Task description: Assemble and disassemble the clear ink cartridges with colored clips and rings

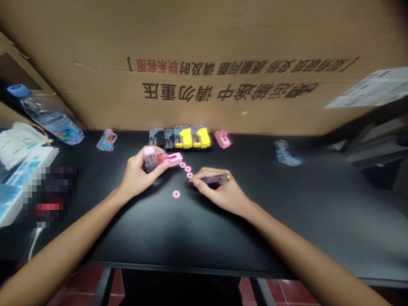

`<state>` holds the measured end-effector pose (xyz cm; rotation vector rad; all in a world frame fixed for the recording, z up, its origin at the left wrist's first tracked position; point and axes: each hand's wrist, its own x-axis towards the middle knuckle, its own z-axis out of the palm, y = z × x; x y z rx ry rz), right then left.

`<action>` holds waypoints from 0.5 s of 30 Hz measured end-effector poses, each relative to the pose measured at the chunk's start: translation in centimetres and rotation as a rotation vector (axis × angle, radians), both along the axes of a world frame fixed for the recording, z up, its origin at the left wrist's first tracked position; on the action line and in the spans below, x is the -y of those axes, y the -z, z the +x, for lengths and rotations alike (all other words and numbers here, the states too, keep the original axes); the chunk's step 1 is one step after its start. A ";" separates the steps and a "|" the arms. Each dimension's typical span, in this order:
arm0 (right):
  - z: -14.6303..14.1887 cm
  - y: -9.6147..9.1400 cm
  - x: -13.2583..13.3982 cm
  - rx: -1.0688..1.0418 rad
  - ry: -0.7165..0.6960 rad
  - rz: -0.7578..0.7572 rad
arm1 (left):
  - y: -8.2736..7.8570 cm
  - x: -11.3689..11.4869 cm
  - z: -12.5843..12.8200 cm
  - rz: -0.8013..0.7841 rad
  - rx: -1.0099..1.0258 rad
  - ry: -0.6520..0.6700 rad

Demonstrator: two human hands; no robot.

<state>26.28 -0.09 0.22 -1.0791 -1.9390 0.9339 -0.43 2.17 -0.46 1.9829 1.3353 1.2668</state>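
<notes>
Nearest the camera, the bare front of the black surface [178, 238] is crossed by 2 forearms. Just beyond them, 1 small flat pink plastic ring [176, 194] is seen lying alone on the surface, between the hands. To its right, the right hand [223, 193] is rested on the surface, its grip clenched around a slim translucent purple stick with a gold end [216, 179]. The stick is held nearly level, and its far tip is pointed at a row of 3 more pink rings [188, 169]. Whether the tip touches the nearest of them cannot be told. A little farther off, the left hand [137, 176] is seen with its grip closed on a small pink and clear plastic toy pistol [156, 158], whose pink muzzle lies just beside the row. Along the back edge, a line of clear and yellow plastic toy pistols [188, 138] is set against a brown cardboard wall [204, 34] printed with characters. A clear plastic water bottle [44, 114] is laid at the far left.
</notes>
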 end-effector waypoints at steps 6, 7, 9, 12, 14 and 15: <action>-0.8 0.4 0.9 -0.003 -0.216 0.018 | 0.3 -0.1 0.0 -0.065 0.054 0.057; -0.7 0.5 0.8 0.001 -0.207 0.023 | 0.3 -0.1 0.0 -0.065 0.053 0.057; -0.5 0.6 0.5 0.014 -0.157 0.040 | 0.3 -0.2 0.0 -0.063 0.045 0.053; -0.1 0.6 0.0 0.032 -0.070 0.080 | 0.4 -0.2 -0.1 -0.069 0.043 0.045; 0.1 0.4 -0.1 0.037 -0.028 0.105 | 0.5 -0.3 -0.1 -0.077 0.053 0.044; 0.2 0.3 -0.2 0.032 -0.011 0.115 | 0.5 -0.3 -0.1 -0.084 0.066 0.046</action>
